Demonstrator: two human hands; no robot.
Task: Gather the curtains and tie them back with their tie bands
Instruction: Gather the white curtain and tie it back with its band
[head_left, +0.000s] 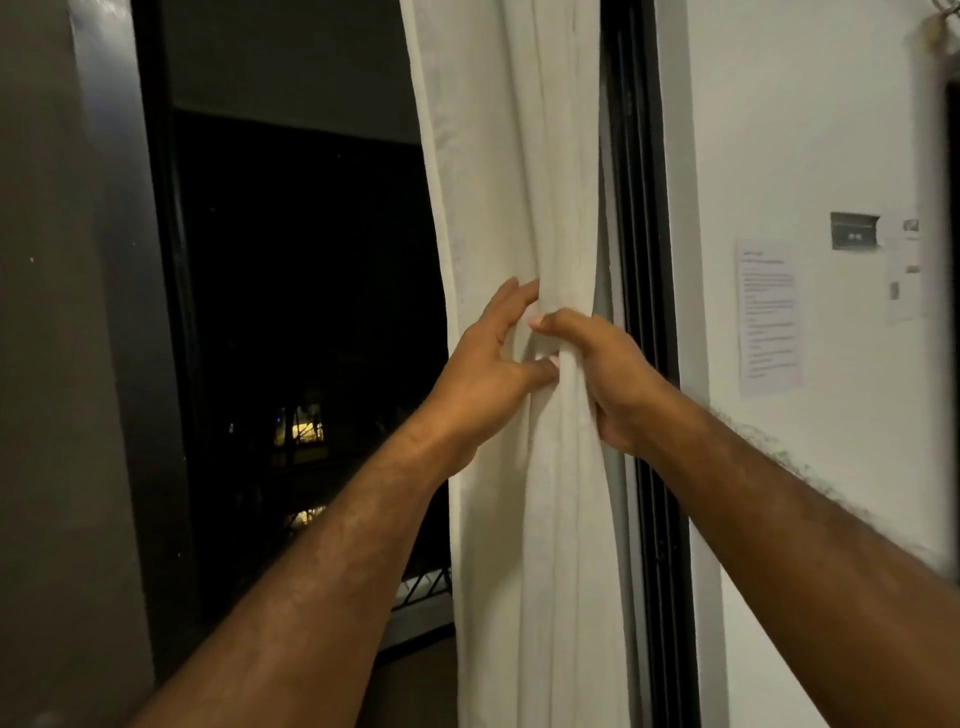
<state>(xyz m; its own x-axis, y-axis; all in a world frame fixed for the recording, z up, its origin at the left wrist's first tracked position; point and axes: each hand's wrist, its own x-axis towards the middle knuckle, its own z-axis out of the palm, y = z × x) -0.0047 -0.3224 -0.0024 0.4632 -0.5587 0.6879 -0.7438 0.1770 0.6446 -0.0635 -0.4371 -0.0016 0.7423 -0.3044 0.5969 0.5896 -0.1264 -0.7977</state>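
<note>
Nearest, item one: left grip (488, 364). It comes at the bundle from the window side, thumb pressed into the folds and fingers curved round the front pleats, taking hold of cloth.

Item two: right grip (602, 374). It is clenched on the same bundle from the wall side, fingers wrapped over the edge, thumb tip almost meeting the left thumb.

Item three: curtain (519, 182). White, hanging, drawn into a narrow column against the right side of the opening, pinched to a waist between my two grips. My judgement: light, soft and limp, with nothing fragile in it. The pleats will slump and fan out if either grip loosens, so the place to hold is this waist, all folds taken together. Tie band: I see none in view, so it is either hidden by the cloth or out of frame.

Item four: window frame (641, 208). Dark, upright, just behind the curtain.

Item five: wall (779, 130). White, to the right, carrying a printed sheet (769, 317) and a small metal plate (854, 230).

Item six: glass (311, 260). Black night beyond, a few lit spots low down, and a railing (421, 587) at the foot.

Item seven: a grey pier (52, 312) at far left.
</note>
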